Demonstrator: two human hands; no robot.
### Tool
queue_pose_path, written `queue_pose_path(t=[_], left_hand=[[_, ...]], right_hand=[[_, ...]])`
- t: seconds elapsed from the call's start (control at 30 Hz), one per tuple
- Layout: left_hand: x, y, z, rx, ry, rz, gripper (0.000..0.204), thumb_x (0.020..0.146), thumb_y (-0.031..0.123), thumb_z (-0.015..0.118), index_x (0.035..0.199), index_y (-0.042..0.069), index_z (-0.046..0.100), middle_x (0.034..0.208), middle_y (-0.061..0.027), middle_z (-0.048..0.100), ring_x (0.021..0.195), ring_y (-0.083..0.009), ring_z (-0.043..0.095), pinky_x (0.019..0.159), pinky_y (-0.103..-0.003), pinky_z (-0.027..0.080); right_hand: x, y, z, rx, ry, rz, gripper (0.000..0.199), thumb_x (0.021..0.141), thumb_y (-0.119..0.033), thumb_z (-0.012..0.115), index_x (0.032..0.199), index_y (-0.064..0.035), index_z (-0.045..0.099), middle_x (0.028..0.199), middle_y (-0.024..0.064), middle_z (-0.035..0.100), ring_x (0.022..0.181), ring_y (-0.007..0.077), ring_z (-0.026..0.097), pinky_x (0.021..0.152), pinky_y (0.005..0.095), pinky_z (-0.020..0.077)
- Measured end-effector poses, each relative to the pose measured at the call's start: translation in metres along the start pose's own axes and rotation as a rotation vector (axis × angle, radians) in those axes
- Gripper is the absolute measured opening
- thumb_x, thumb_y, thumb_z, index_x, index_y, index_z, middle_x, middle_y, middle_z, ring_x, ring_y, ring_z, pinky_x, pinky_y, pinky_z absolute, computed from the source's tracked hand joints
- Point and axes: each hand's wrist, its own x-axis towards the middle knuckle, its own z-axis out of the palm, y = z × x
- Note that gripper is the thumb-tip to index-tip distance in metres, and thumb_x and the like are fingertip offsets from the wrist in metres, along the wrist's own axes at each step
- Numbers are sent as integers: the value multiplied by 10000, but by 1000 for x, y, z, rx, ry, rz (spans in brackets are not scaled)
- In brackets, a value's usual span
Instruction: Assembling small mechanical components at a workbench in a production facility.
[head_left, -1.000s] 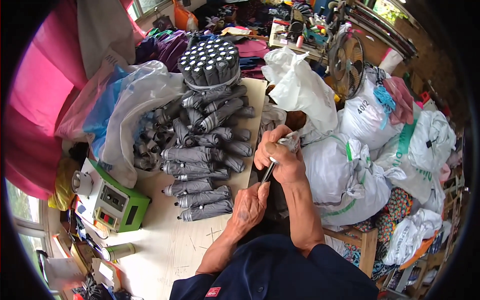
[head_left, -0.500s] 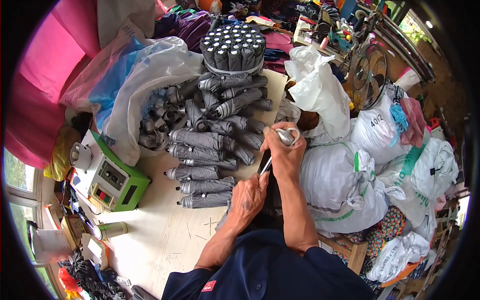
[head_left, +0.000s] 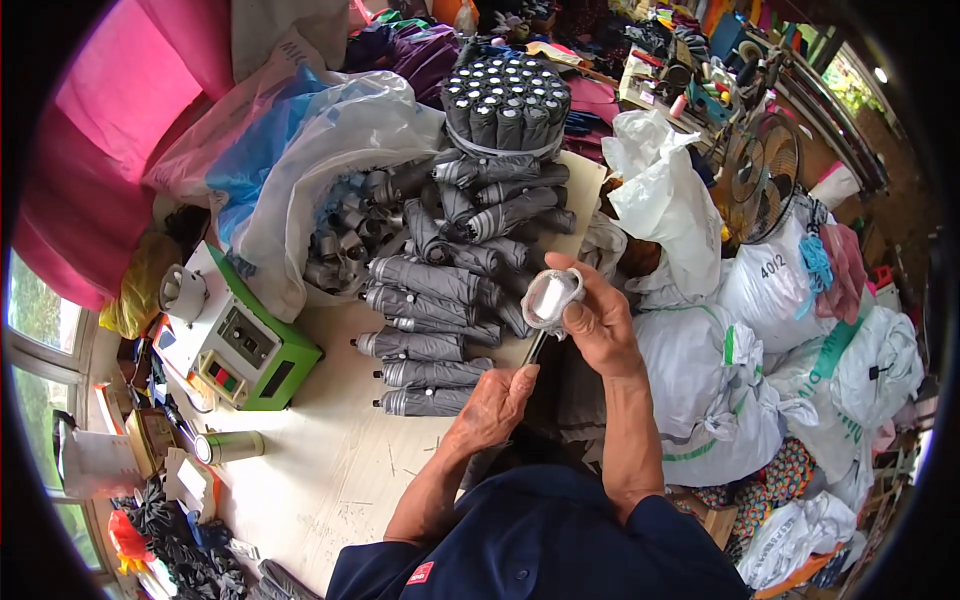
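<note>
My right hand (head_left: 603, 325) pinches a round, pale end piece (head_left: 551, 300), seen face on, with a white middle and a light grey rim or loop. It looks like the handle of a folding umbrella. A short length of thin dark shaft (head_left: 538, 347) runs from below it toward my left hand (head_left: 493, 408). My left hand is closed around that shaft, thumb pointing up. Below it, grey cloth (head_left: 484, 464) shows partly, mostly hidden by my hand and shirt. Rolled grey folding umbrellas (head_left: 430, 345) lie stacked just beyond my left hand.
An upright bundle of grey umbrellas (head_left: 507, 110) stands behind the pile. Left of it, a plastic bag (head_left: 330, 125) spills grey tubular pieces (head_left: 345, 235). A green and white machine (head_left: 245, 335) and a cylindrical flask (head_left: 230, 446) stand on the table (head_left: 330, 490). White sacks (head_left: 690, 375) and a fan (head_left: 762, 170) are right.
My right hand has turned and moved slightly down and right, bringing the end piece's white face into view. The shaft shows less between my hands. The whole view has shifted somewhat.
</note>
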Motion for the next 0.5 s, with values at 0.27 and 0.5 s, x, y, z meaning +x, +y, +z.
queue_pose_path(t=[0.27, 0.5], left_hand=[[-23, -34, -8, 100, 231, -146, 488, 916, 402, 574, 752, -56, 563, 511, -71, 421, 500, -122, 392, 478, -320, 350], [-9, 21, -38, -203, 524, 27, 336, 863, 258, 685, 978, -53, 631, 686, -10, 565, 597, -72, 444, 526, -247, 381]], right_hand=[[10, 1, -7, -219, 264, -96, 405, 901, -164, 630, 1248, 0, 501, 1048, 74, 606, 921, 139, 589, 825, 283, 485], [-6, 14, 15, -664, -31, -44, 380, 843, -54, 671, 1194, 7, 539, 1099, 90, 579, 939, 154, 581, 800, 265, 474]])
